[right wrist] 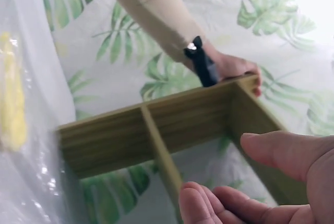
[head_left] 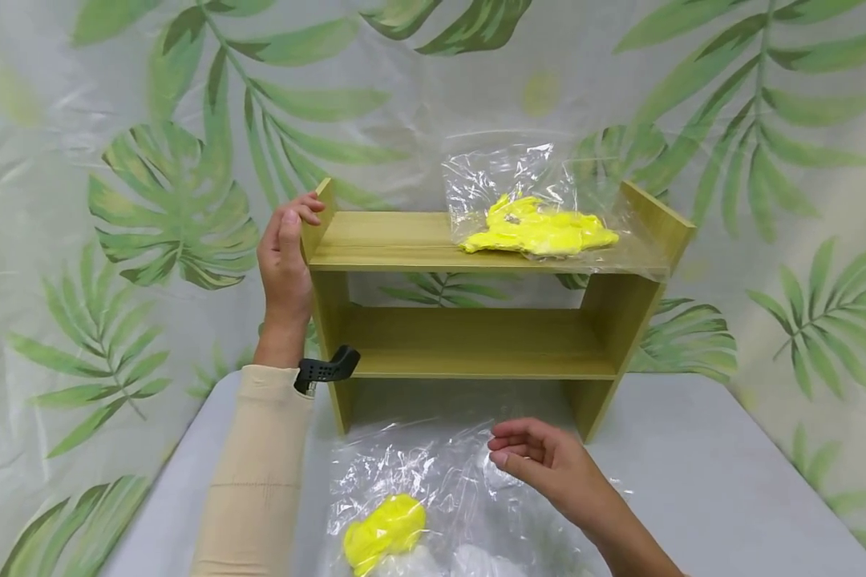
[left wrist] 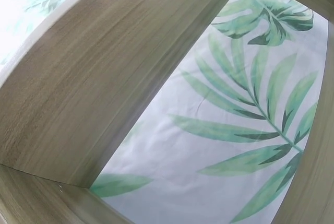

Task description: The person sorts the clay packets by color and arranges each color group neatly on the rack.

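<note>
A two-tier wooden shelf (head_left: pixel 476 343) stands on the table, leaning slightly in the head view. My left hand (head_left: pixel 286 260) grips the upper end of its left side panel, fingers curled over the edge; in the right wrist view the same left hand (right wrist: pixel 237 70) is at the panel's corner. My right hand (head_left: pixel 548 469) hovers in front of the shelf above clear plastic, fingers loosely bent and holding nothing. On the top board lies a clear plastic bag (head_left: pixel 476 172) with a bright yellow, crumpled soft item (head_left: pixel 541 228) inside.
On the table (head_left: pixel 722 481) in front of the shelf lies clear plastic bagging (head_left: pixel 447 473) with a yellow bundle (head_left: pixel 386 529) and whitish items (head_left: pixel 483 562). A leaf-patterned curtain (head_left: pixel 433 104) hangs behind. The shelf's lower board (head_left: pixel 476 340) is bare.
</note>
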{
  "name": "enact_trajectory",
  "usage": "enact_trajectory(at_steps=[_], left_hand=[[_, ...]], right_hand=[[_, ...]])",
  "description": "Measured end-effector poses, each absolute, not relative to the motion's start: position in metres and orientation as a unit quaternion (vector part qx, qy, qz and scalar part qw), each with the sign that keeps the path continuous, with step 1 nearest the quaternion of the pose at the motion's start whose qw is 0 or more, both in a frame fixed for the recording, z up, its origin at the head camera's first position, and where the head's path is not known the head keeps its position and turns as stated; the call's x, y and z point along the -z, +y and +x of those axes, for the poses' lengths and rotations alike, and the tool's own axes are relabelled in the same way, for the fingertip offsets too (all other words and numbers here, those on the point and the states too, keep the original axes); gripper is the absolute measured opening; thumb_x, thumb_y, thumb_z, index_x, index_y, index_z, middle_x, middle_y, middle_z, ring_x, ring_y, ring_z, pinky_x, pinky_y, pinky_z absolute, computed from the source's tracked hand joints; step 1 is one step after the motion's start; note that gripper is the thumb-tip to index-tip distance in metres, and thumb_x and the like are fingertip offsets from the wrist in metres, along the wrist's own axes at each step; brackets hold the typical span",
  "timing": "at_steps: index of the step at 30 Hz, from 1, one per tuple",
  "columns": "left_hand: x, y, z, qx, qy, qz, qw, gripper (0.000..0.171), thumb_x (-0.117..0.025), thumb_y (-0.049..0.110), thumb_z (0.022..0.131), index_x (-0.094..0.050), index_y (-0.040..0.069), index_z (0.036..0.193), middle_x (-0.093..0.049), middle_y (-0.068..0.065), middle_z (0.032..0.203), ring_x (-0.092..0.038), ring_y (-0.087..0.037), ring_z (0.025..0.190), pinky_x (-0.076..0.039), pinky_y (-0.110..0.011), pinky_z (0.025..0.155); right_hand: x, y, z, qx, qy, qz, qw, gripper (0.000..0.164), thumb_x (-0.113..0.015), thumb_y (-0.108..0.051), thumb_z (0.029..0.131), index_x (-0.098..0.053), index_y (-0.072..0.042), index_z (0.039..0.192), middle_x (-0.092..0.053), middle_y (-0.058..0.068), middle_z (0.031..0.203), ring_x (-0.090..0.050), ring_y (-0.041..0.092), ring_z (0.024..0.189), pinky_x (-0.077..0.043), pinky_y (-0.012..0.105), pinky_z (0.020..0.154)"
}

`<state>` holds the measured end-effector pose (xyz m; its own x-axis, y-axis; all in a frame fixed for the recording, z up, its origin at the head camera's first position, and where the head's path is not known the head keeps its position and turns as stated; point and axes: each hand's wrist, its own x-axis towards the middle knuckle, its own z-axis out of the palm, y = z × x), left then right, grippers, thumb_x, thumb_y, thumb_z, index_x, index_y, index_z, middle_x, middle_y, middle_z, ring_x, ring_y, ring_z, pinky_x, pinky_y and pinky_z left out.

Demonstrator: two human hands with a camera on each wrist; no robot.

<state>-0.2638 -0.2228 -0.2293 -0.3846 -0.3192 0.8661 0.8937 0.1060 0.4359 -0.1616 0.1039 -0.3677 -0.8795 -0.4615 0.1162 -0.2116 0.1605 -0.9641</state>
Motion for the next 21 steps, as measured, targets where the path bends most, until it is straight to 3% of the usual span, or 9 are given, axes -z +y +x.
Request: enact_trajectory(at_steps=[6,21], left_hand=[[0.229,-0.230,-0.262,0.627,-0.556,-0.250,0.485,0.027,-0.037,0.008,0.098,-0.057,-0.003,0.082,-0.065,-0.007,0.100,-0.051,-0.031,0.121,-0.032,-0.035,0.111],[0.228,-0.220,-0.262,0.635,-0.551,-0.255,0.477,0.027,-0.037,0.006,0.096,-0.057,-0.002,0.081,-0.065,-0.009,0.100,-0.050,-0.033,0.121,-0.032,-0.035,0.110]], right_hand=[[0.390,0.093,-0.169,0.620,0.739,-0.211,0.161,0.040,-0.068,-0.018,0.089,-0.057,0.003,0.121,-0.065,0.015,0.113,-0.066,0.026,0.102,-0.053,0.025,0.088],[0.441,0.080,-0.170,0.610,0.737,-0.183,0.228,0.046,-0.065,-0.023,0.091,-0.055,0.010,0.122,-0.067,0.015,0.104,-0.068,0.031,0.095,-0.055,0.031,0.084]])
